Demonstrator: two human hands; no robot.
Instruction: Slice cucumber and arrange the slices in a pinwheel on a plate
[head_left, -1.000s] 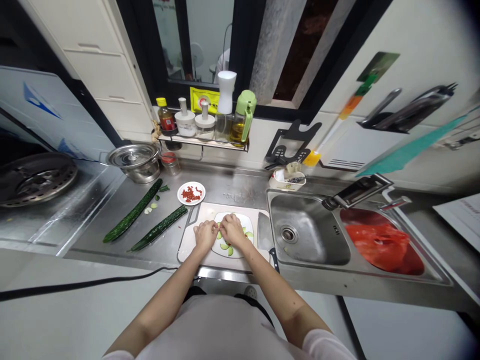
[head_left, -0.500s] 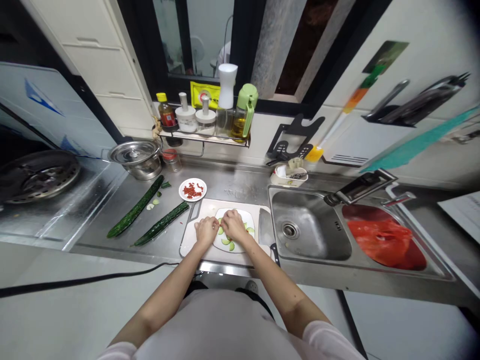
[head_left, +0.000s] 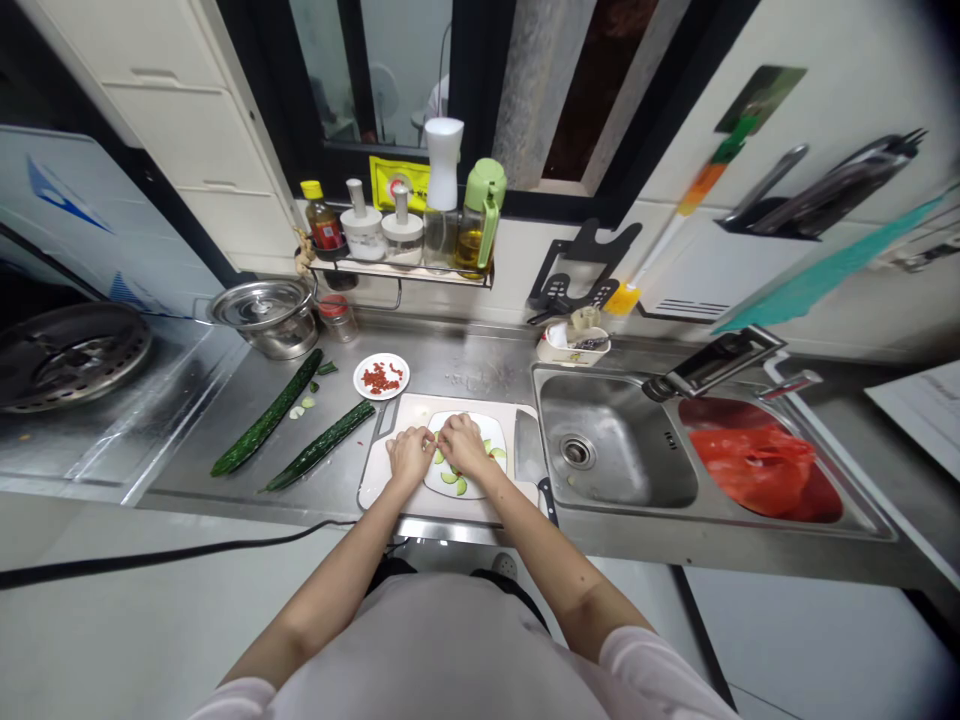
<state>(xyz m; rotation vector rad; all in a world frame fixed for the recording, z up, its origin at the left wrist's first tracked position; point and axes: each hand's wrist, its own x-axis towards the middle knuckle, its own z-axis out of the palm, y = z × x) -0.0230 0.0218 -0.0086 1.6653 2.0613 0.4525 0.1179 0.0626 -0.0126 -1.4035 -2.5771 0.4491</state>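
A white plate (head_left: 487, 432) with pale green cucumber slices (head_left: 450, 480) lies on a light cutting board (head_left: 379, 478) at the counter's front edge. Both hands are over the plate, side by side. My left hand (head_left: 409, 455) is curled at the plate's left rim, fingertips pinched near a slice. My right hand (head_left: 460, 443) is curled over the plate's middle, fingers closed on small slices that I cannot make out clearly. A cleaver (head_left: 529, 460) lies on the board's right edge.
Two long whole cucumbers (head_left: 264, 414) (head_left: 319, 445) lie left of the board, with a small dish of red bits (head_left: 381, 377) behind. A steel pot (head_left: 261, 315) stands at back left. A sink (head_left: 611, 455) and a red bag (head_left: 757, 468) are to the right.
Both hands stay over the plate with only slight finger shifts; the camera view has drifted a little.
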